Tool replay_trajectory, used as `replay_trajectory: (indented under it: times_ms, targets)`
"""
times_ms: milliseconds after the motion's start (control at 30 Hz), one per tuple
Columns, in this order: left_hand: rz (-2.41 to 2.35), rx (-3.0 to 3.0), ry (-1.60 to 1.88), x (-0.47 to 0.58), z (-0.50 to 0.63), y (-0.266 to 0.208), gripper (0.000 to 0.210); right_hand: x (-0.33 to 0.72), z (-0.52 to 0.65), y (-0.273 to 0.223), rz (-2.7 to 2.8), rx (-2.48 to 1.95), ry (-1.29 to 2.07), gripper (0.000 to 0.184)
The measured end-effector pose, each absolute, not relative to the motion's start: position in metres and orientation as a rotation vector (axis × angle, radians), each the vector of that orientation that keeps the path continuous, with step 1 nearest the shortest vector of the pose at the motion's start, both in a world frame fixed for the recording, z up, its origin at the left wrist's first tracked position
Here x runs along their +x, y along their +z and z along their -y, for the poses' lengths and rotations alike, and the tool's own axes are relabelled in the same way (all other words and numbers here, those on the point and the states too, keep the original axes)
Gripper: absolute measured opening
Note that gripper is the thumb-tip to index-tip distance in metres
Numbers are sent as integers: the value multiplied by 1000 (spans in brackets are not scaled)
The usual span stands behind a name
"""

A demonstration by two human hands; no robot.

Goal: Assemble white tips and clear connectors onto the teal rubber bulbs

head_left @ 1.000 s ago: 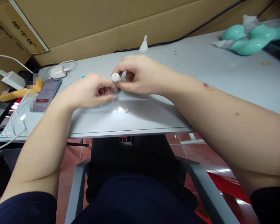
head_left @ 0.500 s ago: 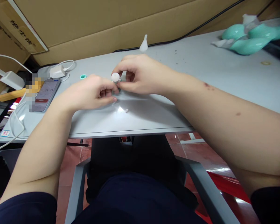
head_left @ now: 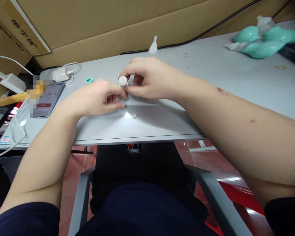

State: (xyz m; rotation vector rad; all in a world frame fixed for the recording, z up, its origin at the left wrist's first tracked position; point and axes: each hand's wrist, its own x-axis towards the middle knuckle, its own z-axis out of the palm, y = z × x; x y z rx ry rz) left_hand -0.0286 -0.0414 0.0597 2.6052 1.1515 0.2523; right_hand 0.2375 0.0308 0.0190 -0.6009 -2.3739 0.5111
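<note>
Above the middle of the table is a small round piece with a flat white top; its lower part is hidden among fingers. My right hand pinches it between thumb and index finger from the right. From the left, my left hand meets it, its curled fingertips at the lower side and its thumb stretched out below, apart from the piece. Whatever those left fingers grip is hidden. A tiny white bit lies on the table in front of both hands. Behind the left hand is a small teal ring.
A white funnel-shaped tip stands at the back by a black cable. Several glossy teal pieces with clear wrapping sit far right. A phone, white chargers and cords occupy the left. Cardboard walls the back edge.
Both hands keep their grip and pose around the white-topped piece. The whole view has shifted very slightly, and the phone's timer digits have advanced.
</note>
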Motion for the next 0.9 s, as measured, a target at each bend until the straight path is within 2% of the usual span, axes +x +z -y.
replay_trajectory:
  times_ms: [667,900]
  targets:
    - [-1163,2597,218,-28,42,60,17,238,-28,21,2391,-614,490,19]
    - [-1167,2603,209,-26,43,61,17,239,-29,21,2395,-632,514,14]
